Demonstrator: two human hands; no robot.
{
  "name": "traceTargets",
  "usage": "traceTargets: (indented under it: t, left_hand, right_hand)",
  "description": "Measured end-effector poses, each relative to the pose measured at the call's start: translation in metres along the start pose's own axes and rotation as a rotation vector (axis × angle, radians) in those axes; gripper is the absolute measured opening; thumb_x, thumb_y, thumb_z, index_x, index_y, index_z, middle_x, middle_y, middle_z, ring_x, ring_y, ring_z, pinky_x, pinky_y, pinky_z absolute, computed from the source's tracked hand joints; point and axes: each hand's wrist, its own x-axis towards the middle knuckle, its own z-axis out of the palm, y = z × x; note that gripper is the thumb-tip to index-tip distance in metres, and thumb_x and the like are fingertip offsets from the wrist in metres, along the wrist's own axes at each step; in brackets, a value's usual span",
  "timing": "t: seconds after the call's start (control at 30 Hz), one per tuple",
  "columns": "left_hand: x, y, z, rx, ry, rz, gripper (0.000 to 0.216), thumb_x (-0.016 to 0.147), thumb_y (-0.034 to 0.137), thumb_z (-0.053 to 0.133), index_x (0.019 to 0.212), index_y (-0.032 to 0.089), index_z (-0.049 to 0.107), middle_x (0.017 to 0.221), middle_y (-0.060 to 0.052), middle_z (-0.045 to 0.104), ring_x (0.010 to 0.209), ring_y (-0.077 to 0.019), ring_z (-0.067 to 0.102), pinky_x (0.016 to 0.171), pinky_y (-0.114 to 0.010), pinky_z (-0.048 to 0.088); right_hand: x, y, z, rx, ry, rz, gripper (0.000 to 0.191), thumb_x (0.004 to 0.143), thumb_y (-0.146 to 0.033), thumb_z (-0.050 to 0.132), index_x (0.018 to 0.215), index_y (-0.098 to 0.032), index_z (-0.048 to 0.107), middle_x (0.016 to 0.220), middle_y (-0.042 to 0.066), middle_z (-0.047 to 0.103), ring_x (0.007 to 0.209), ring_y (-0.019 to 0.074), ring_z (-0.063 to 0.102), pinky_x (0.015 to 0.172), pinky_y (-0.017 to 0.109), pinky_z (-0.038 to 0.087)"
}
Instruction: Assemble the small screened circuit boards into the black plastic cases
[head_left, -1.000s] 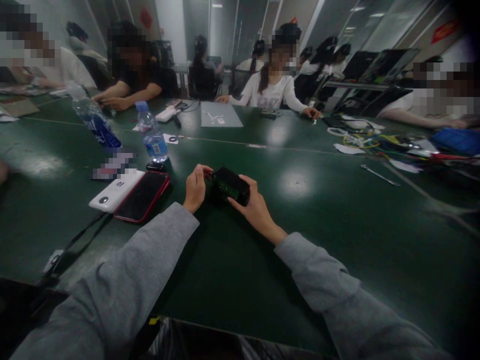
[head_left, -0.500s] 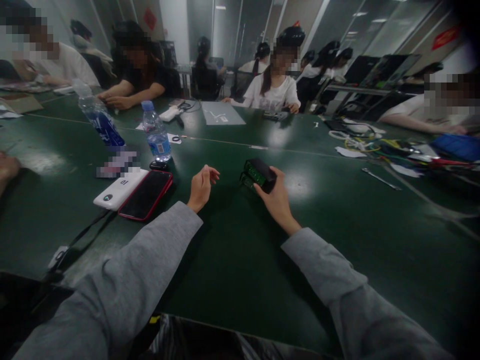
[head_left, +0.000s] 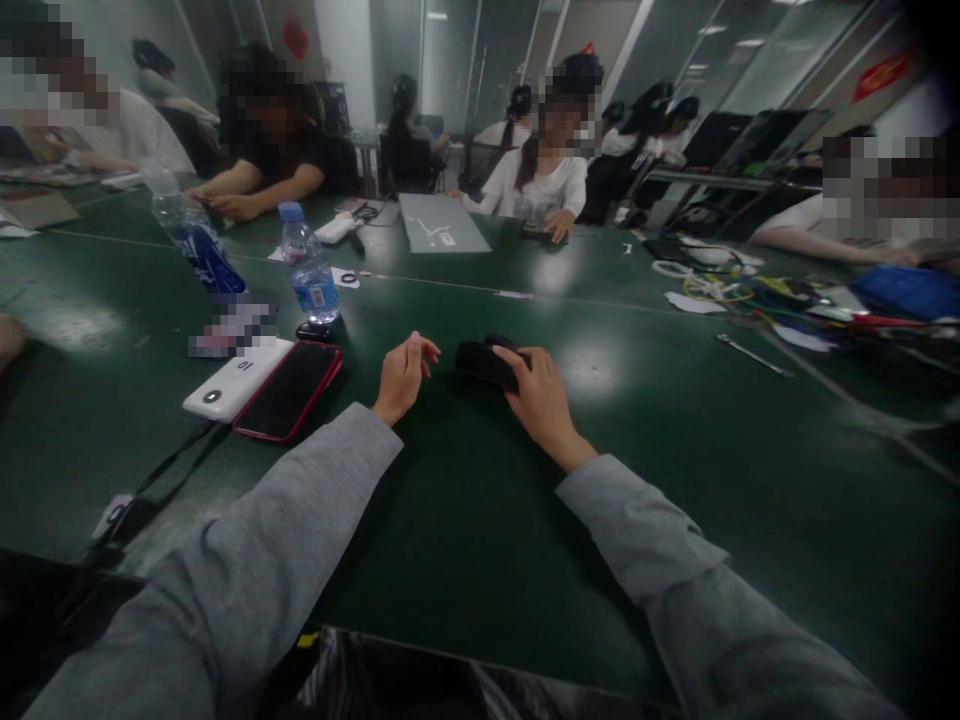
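In the middle of the head view, my right hand (head_left: 541, 398) is closed around a black electronic housing (head_left: 484, 366), thumb over its top and fingers along the far right side. Its dark outer faces point toward me, and the circuit board inside is hidden from this angle. To the left of the housing, my left hand (head_left: 403, 375) rests near the table with fingers loosely curled and slightly apart. Nothing shows in it, and a gap separates it from the housing.
Left of my hands lie a red-edged phone (head_left: 289, 390), a white power bank (head_left: 232, 380) and two bottles, one a clear water bottle (head_left: 311, 270). A wrench (head_left: 754, 356) and tangled cables (head_left: 720, 285) lie on the green table (head_left: 465, 520) to the right. Several people sit around.
My right hand has turned the housing over, so the green circuit board that faced me is out of sight and dark casing shows. My left hand has hardly moved.
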Motion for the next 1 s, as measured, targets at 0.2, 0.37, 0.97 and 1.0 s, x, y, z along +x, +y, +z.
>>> traceTargets:
  t: [0.2, 0.37, 0.97, 1.0]
  left_hand:
    - [0.000, 0.001, 0.000, 0.009, -0.019, -0.003, 0.059, 0.102, 0.060, 0.026, 0.084, 0.019, 0.065, 0.076, -0.003, 0.066, 0.054, -0.0100, 0.058, 0.053, -0.024, 0.046]
    - [0.001, -0.001, -0.001, 0.001, -0.019, -0.015, 0.060, 0.101, 0.062, 0.028, 0.083, 0.019, 0.065, 0.077, -0.004, 0.067, 0.053, -0.0100, 0.058, 0.051, -0.024, 0.046]
    - [0.002, 0.000, 0.000, 0.039, -0.033, -0.005, 0.057, 0.101, 0.060, 0.030, 0.082, 0.019, 0.064, 0.075, -0.004, 0.066, 0.053, -0.0102, 0.058, 0.052, -0.024, 0.046]
    - [0.002, 0.000, 0.000, 0.043, -0.032, -0.007, 0.057, 0.101, 0.060, 0.030, 0.082, 0.019, 0.064, 0.075, -0.004, 0.066, 0.052, -0.0102, 0.057, 0.052, -0.024, 0.046]
  right_hand:
    - [0.000, -0.008, -0.001, 0.022, -0.025, -0.022, 0.063, 0.083, -0.008, 0.053, 0.143, -0.027, 0.043, 0.124, 0.014, 0.047, 0.111, 0.0311, 0.050, 0.090, 0.048, 0.049]
    - [-0.002, -0.008, 0.003, 0.014, 0.006, -0.041, 0.060, 0.085, -0.015, 0.057, 0.142, -0.026, 0.041, 0.135, 0.013, 0.046, 0.127, 0.0327, 0.042, 0.103, 0.051, 0.038]
    - [-0.004, -0.026, -0.005, 0.067, -0.157, -0.247, 0.065, 0.087, -0.008, 0.053, 0.147, -0.026, 0.035, 0.153, 0.008, 0.042, 0.142, 0.0287, 0.035, 0.111, 0.051, 0.029]
    - [-0.004, -0.026, -0.005, 0.096, -0.164, -0.251, 0.060, 0.090, -0.015, 0.055, 0.146, -0.026, 0.036, 0.154, 0.008, 0.041, 0.143, 0.0288, 0.035, 0.112, 0.052, 0.030]
